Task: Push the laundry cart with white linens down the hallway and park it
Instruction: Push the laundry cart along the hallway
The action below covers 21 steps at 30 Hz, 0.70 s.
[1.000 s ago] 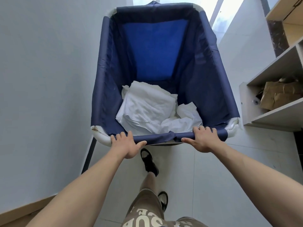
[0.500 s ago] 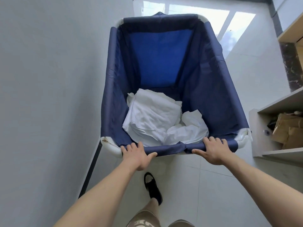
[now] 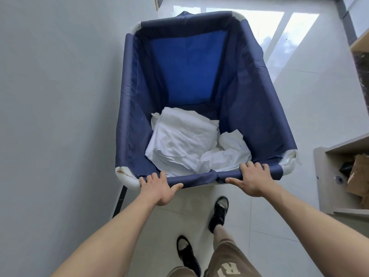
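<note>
A laundry cart [image 3: 259, 100] with a dark blue fabric liner on a white frame stands in front of me on the tiled floor. White linens [image 3: 185, 144] lie crumpled at its bottom, toward the near side. My left hand [image 3: 159, 186] grips the near rim close to the left corner. My right hand [image 3: 251, 178] grips the same rim toward the right corner. Both arms are stretched out and my fingers curl over the blue-covered bar.
A plain white wall [image 3: 60, 96] runs close along the cart's left side. On the right stands a shelf unit [image 3: 327, 172] holding brown paper or cardboard [image 3: 357, 176]. Glossy white floor tiles [image 3: 299, 66] with window reflections stretch ahead. My feet in black shoes are below.
The cart and I have moved forward along the wall. The shelf unit has slid back to my right, and more open floor shows ahead. My grip on the rim is unchanged.
</note>
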{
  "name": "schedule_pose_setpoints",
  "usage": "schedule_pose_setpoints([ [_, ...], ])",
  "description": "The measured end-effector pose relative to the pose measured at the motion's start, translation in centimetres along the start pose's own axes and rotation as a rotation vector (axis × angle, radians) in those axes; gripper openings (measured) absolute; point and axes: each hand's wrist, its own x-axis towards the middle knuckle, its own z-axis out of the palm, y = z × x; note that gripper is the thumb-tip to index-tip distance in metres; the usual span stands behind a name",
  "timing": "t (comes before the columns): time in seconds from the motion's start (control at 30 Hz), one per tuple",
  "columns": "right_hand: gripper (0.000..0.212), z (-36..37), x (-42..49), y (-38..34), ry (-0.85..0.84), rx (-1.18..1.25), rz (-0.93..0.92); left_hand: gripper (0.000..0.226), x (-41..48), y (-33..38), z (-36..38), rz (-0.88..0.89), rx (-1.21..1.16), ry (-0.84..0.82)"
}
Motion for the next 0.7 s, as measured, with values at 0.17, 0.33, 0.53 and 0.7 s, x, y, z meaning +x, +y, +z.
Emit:
schedule_pose_setpoints([
  [0.17,0.085,-4.2,5.7,0.8,-0.005,0.017,-0.032,0.098,4.6,0.7,-4.5,-0.025,-0.014,0.002],
  [0.33,0.087,-8.2,11.7,2.2,-0.007,0.007,-0.064,0.102,9.3,1.8,-8.8,-0.058,-0.016,0.012],
  [0.53,0.09,-11.9,17.5,4.1,0.007,-0.02,-0.072,0.099,13.5,3.4,-13.2,-0.079,-0.044,0.028],
  [0.7,0.088,-13.5,20.2,5.6,-0.002,-0.018,-0.07,0.1,15.5,4.9,-15.4,-0.075,-0.051,0.009],
])
